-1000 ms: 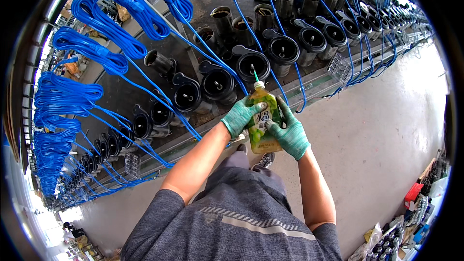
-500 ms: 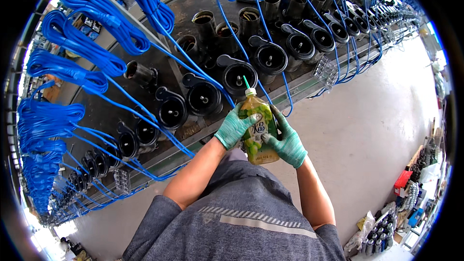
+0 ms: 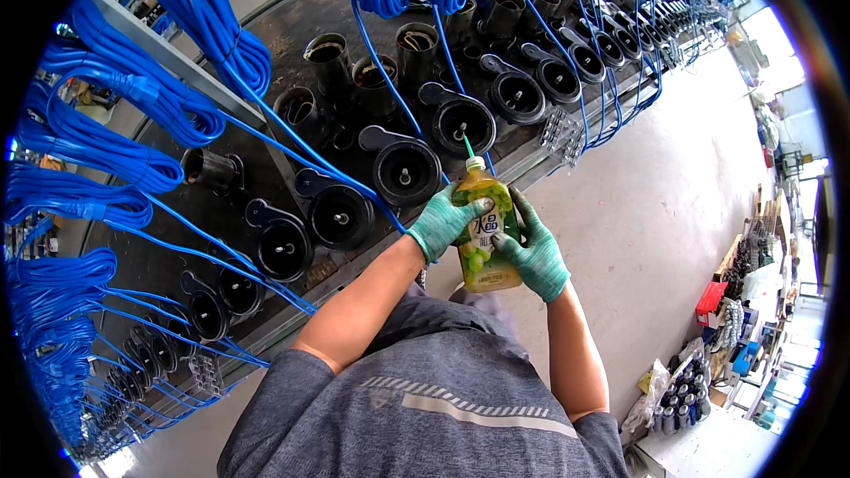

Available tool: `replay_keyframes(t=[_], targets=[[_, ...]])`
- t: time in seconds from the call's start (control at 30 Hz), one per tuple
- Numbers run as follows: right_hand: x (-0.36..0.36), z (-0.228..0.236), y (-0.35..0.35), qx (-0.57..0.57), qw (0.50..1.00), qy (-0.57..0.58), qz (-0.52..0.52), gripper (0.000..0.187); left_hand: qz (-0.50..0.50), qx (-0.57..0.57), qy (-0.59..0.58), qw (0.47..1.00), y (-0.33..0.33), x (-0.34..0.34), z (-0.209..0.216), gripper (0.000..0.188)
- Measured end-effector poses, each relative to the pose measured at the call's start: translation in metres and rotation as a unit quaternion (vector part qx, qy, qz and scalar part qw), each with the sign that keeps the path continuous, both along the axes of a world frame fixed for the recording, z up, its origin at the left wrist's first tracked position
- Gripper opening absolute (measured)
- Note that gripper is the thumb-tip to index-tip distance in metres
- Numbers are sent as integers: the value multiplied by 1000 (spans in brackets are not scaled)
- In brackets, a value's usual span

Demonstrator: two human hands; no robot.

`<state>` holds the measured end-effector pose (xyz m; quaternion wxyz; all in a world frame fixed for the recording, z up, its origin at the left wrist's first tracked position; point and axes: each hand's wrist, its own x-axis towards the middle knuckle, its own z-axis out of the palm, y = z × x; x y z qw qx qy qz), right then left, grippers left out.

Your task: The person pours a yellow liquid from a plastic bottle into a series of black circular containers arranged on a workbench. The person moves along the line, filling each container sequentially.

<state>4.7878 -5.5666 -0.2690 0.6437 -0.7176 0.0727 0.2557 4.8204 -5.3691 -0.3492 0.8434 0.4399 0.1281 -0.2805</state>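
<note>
1. The left hand [image 3: 444, 221], in a green glove, wraps around the upper left side of a yellow-green plastic bottle [image 3: 485, 235].
2. The right hand [image 3: 534, 252], gloved the same, clasps the bottle's right side, fingers curled over the label.
3. The bottle stands nearly upright between both hands, its thin green nozzle [image 3: 467, 147] pointing up toward a black round housing [image 3: 406, 173] just above it.
4. Blue cables [image 3: 266, 124] run past the bottle's left, across the dark workbench [image 3: 292, 18] that carries rows of such housings.
</note>
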Motion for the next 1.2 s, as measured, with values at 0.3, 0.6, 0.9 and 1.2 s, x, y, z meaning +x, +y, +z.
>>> replay_keyframes(t=[0.3, 0.6, 0.9, 1.2], targets=[[20, -13, -20, 22, 999, -14, 25, 85, 25, 21, 8, 999, -13, 6, 5, 48], [49, -32, -79, 56, 995, -51, 66, 90, 63, 97, -66, 991, -61, 30, 1, 66], [93, -40, -133, 61, 996, -52, 33, 87, 30, 54, -35, 997, -119, 84, -4, 61], [122, -30, -150, 32, 997, -17, 63, 85, 66, 24, -16, 997, -138, 93, 4, 46]])
